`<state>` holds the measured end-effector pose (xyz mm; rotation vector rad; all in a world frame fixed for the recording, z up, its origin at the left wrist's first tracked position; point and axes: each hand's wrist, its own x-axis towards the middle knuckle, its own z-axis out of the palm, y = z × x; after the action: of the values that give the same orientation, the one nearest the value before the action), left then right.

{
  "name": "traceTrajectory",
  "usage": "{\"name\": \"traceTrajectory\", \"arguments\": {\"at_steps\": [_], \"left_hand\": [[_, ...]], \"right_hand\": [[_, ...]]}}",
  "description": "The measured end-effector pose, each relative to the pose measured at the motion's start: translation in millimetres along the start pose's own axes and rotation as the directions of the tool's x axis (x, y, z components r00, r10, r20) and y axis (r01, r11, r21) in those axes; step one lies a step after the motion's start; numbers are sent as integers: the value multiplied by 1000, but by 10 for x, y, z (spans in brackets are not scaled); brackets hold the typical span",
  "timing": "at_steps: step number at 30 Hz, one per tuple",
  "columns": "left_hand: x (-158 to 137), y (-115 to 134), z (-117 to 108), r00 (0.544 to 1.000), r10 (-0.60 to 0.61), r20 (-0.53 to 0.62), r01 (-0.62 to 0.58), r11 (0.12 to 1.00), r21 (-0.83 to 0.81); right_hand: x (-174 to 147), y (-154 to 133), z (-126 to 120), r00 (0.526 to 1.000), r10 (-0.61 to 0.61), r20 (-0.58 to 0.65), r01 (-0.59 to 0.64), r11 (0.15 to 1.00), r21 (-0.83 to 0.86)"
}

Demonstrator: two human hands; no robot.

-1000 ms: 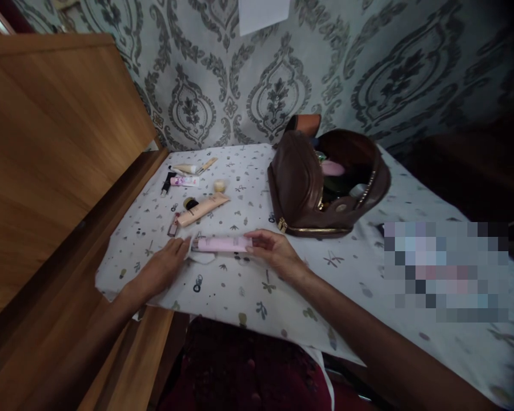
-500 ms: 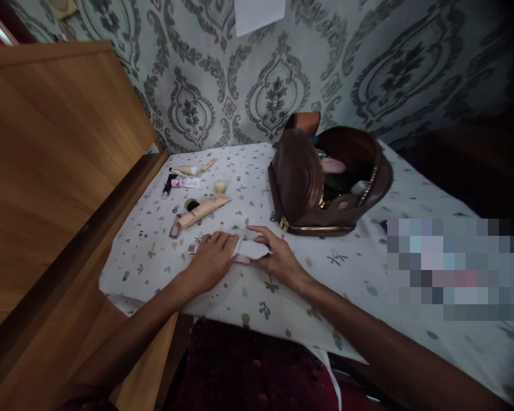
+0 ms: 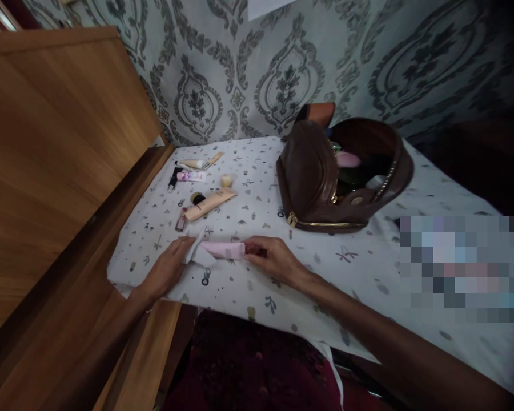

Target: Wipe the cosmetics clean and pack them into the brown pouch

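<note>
A pale pink squeeze tube (image 3: 226, 250) lies level just above or on the patterned cloth, near the table's front. My right hand (image 3: 276, 258) pinches its right end between thumb and fingers. My left hand (image 3: 168, 268) is closed around a white wipe (image 3: 200, 256), wrapped about the tube's left end, so that end is hidden. Beyond my left hand are a small pinkish bottle (image 3: 181, 219), a peach tube (image 3: 211, 204) and a round dark-and-yellow container (image 3: 197, 198).
An open brown bag (image 3: 308, 171) with several items inside stands at the back right. Farther left lie a white-and-purple tube (image 3: 191, 176), a beige tube (image 3: 191, 164) and a small round yellowish item (image 3: 226, 180). A wooden panel (image 3: 68, 114) borders the left side. An area on the right is pixelated.
My left hand has slid left with the wipe, baring the tube's pink middle. My right hand now pinches the tube's right end, its fingers closer together. The view has shifted slightly.
</note>
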<state>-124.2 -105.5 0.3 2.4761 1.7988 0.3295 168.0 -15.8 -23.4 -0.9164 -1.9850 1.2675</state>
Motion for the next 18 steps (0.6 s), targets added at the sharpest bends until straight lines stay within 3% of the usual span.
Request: {"name": "traceTrajectory", "arguments": {"at_steps": [5,8,12,14,18], "left_hand": [[46,87,-11,996,85,-7,-84,990,117],[190,384,-8,976,209,56,-216,965,147],[337,737,10,945,296,137,-311,945,104],[319,728,4,945,285,163,-302,949,91],[129,407,-70,982,138,128,-155,978,136]], "right_hand": [[-61,-87,39,988,-153,31,156,981,-118],[-123,-68,53,959,-268,94,280,946,-165],[-188,-3,53,936,-309,167,345,899,-270],[-202,20,54,932,-313,185,357,883,-303],[-192,23,58,934,-303,190,348,891,-290]]}}
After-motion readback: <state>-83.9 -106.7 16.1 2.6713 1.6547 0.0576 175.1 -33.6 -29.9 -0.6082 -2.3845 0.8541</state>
